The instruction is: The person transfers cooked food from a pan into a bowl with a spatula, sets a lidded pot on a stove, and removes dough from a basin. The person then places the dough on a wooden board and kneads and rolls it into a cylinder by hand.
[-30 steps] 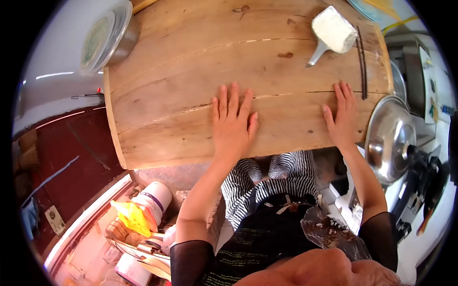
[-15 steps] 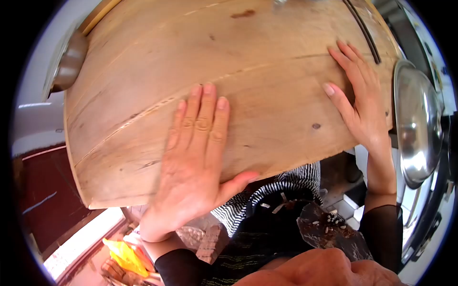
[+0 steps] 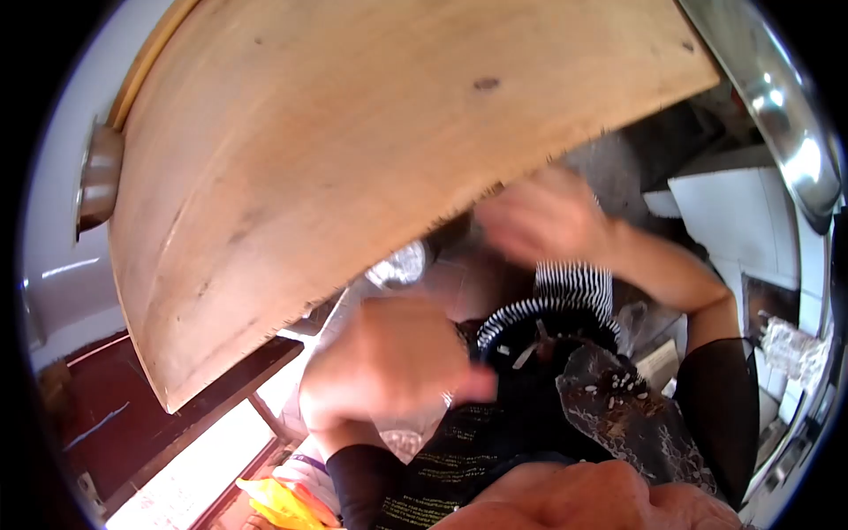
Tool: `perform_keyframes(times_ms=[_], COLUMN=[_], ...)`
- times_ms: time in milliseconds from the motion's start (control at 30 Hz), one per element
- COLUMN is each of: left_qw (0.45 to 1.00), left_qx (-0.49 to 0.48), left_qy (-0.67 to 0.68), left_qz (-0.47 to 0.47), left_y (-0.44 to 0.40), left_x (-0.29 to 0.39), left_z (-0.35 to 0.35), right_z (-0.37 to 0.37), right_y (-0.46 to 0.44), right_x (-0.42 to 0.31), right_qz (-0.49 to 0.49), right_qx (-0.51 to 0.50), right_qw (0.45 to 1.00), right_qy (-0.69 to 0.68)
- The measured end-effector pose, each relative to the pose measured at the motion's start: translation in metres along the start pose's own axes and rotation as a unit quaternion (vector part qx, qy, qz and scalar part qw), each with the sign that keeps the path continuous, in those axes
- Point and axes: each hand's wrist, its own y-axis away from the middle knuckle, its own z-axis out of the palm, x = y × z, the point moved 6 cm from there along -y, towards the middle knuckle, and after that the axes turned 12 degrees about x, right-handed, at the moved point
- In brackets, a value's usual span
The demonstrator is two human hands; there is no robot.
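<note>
Head view: blurred left hand and right hand by the near edge of a wooden board

The person's left hand is smeared by blur, its fingers seemingly bent and the thumb pointing toward the right of the view. It lies just off the board's near edge, in front of the body. How far open it is, and whether it holds anything, cannot be told. The right hand, also blurred, is higher in the view, right at the board's edge; its grip and any contact with the wood cannot be made out.

The board fills the upper part of the view, its near edge running aslant from lower left to upper right. Below that edge, between the hands, shows a shiny round object. Closer to the body are striped trousers and a black top with printed lettering.

Farther out, a metal bowl sits beside the board's left side, and a domed metal lid is at the far right, above white tiles. A yellow bag is at the bottom left, near a dark red panel.
</note>
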Motion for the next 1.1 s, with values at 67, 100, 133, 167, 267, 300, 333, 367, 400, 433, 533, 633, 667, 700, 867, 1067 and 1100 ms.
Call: perform_keyframes(times_ms=[67, 100, 133, 167, 267, 300, 333, 367, 400, 433, 533, 633, 667, 700, 867, 1067, 1100], left_qw=[0.964, 0.951, 0.939, 0.919, 0.882, 0.875, 0.871, 0.866, 0.862, 0.860, 0.854, 0.849, 0.847, 0.846, 0.839, 0.838, 0.837], left_qx=[0.109, 0.231, 0.246, 0.245, 0.249, 0.251, 0.251, 0.252, 0.255, 0.256, 0.261, 0.266, 0.268, 0.270, 0.277, 0.273, 0.273], left_qy=[-0.181, -0.181, -0.212, -0.280, -0.363, -0.374, -0.380, -0.387, -0.392, -0.396, -0.401, -0.403, -0.404, -0.403, -0.395, -0.383, -0.383], left_qz=[-0.161, -0.096, -0.111, -0.130, -0.166, -0.177, -0.183, -0.189, -0.193, -0.196, -0.205, -0.216, -0.219, -0.223, -0.251, -0.276, -0.279], left_y=[-0.010, -0.023, -0.022, -0.027, -0.036, -0.037, -0.036, -0.037, -0.037, -0.037, -0.033, -0.028, -0.026, -0.025, -0.019, -0.017, -0.017], left_x=[-0.053, -0.077, -0.117, -0.146, -0.205, -0.215, -0.223, -0.229, -0.233, -0.234, -0.233, -0.231, -0.230, -0.230, -0.235, -0.241, -0.243], left_z=[0.003, 0.005, 0.011, 0.015, 0.019, 0.019, 0.020, 0.021, 0.022, 0.023, 0.024, 0.022, 0.021, 0.022, 0.020, 0.020, 0.019], right_z=[0.024, 0.028, 0.032, 0.035, 0.042, 0.044, 0.046, 0.047, 0.050, 0.052, 0.058, 0.065, 0.066, 0.066, 0.071, 0.070, 0.070], right_y=[0.040, 0.046, 0.048, 0.045, 0.034, 0.032, 0.031, 0.031, 0.031, 0.031, 0.031, 0.035, 0.034, 0.035, 0.042, 0.053, 0.053], right_x=[0.062, 0.082, 0.100, 0.111, 0.145, 0.156, 0.167, 0.177, 0.185, 0.194, 0.205, 0.211, 0.212, 0.213, 0.220, 0.228, 0.228], right_qz=[0.160, 0.168, 0.170, 0.167, 0.185, 0.202, 0.219, 0.235, 0.248, 0.261, 0.280, 0.285, 0.287, 0.289, 0.316, 0.351, 0.352], right_qx=[-0.061, -0.061, -0.061, -0.054, -0.059, -0.071, -0.085, -0.099, -0.116, -0.129, -0.152, -0.169, -0.171, -0.171, -0.199, -0.225, -0.228], right_qw=[0.983, 0.978, 0.972, 0.966, 0.943, 0.936, 0.928, 0.922, 0.916, 0.911, 0.901, 0.897, 0.896, 0.896, 0.885, 0.873, 0.872], right_qy=[0.060, 0.105, 0.150, 0.190, 0.269, 0.280, 0.289, 0.290, 0.294, 0.294, 0.295, 0.292, 0.291, 0.292, 0.278, 0.254, 0.251])
